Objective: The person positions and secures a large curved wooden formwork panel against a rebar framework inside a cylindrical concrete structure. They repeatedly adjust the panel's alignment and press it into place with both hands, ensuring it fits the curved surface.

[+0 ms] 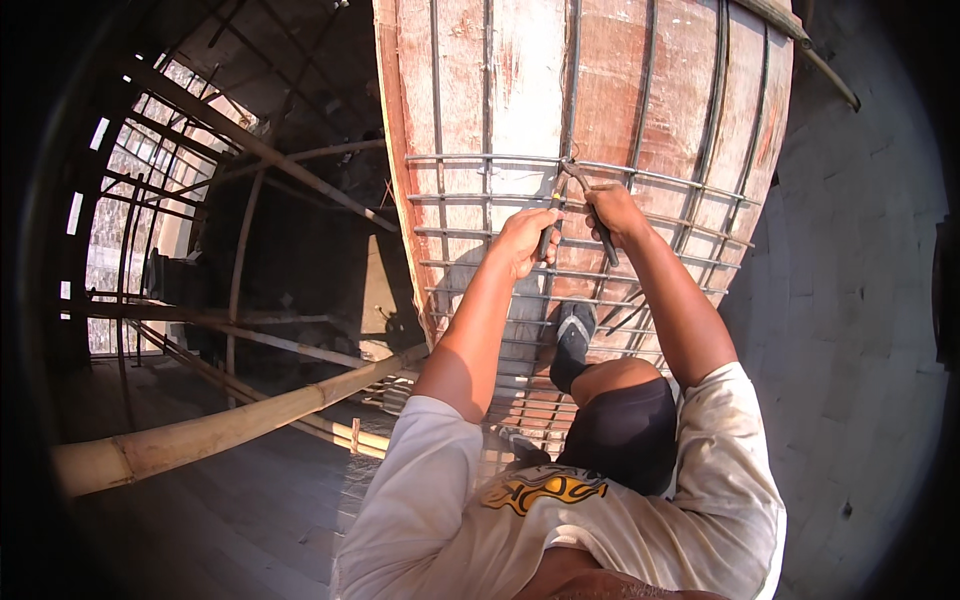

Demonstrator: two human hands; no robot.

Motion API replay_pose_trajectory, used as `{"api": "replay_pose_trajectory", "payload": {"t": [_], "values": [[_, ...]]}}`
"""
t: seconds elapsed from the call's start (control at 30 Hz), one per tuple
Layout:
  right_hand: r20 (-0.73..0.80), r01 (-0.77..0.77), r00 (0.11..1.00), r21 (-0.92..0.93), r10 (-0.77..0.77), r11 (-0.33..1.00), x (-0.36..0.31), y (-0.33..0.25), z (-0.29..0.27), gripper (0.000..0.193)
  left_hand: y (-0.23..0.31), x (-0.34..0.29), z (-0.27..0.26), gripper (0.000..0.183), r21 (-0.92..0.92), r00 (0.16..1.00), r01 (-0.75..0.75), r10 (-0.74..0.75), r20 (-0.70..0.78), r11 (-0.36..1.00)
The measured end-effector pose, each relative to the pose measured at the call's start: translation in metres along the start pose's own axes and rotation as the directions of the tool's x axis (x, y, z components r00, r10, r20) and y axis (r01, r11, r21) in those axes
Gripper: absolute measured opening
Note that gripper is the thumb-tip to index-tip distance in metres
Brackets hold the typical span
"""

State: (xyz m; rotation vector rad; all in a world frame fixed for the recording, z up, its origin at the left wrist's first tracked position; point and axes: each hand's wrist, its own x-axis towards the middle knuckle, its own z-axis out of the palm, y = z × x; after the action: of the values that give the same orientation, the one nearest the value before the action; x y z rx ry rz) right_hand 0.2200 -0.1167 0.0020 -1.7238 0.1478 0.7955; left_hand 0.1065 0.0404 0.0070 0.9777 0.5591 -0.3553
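Note:
A pair of pincers (574,173) has its handles spread in a V, with its jaws at a crossing of steel reinforcing bars (520,157). My left hand (526,240) is closed round the left handle. The right handle is in the grip of my right hand (617,212). A small dark bit of what looks like tie wire shows at the jaws, too fine to make out well. Under the bars lies a reddish-brown plywood panel (610,110), stained pale in places. Both forearms reach across the bar grid, and the handles stand a little above it.
My shod foot (577,325) rests on the bars below my hands. A bamboo pole (240,425) slants in from the left toward the panel's edge. More scaffold poles (265,155) cross a dark drop on the left. A grey wall-like surface (840,320) lies to the right.

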Motion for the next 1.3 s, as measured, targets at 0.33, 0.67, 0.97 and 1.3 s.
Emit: {"api": "replay_pose_trajectory", "payload": {"t": [0.33, 0.67, 0.97, 1.3], "values": [[0.156, 0.143, 0.986, -0.664, -0.051, 0.734, -0.035, -0.051, 0.003, 0.039, -0.006, 0.025, 0.015, 0.026, -0.113, 0.996, 0.049, -0.04, 0.082, 0.992], [0.254, 0.145, 0.964, -0.754, 0.081, 0.64, -0.072, -0.076, 0.008, 0.073, -0.002, 0.036, 0.013, 0.024, -0.064, 0.992, 0.049, -0.042, 0.115, 0.997], [0.133, 0.122, 0.987, -0.985, -0.093, -0.119, -0.049, -0.043, 0.023, 0.033, -0.006, 0.025, 0.052, 0.035, 0.182, 0.998, 0.015, -0.005, -0.055, 0.983], [-0.021, -0.027, 0.953, -1.0, -0.302, -0.015, -0.05, -0.057, -0.021, 0.027, -0.041, 0.026, -0.015, 0.032, 0.322, 0.978, -0.103, 0.155, -0.141, 0.941]]}}
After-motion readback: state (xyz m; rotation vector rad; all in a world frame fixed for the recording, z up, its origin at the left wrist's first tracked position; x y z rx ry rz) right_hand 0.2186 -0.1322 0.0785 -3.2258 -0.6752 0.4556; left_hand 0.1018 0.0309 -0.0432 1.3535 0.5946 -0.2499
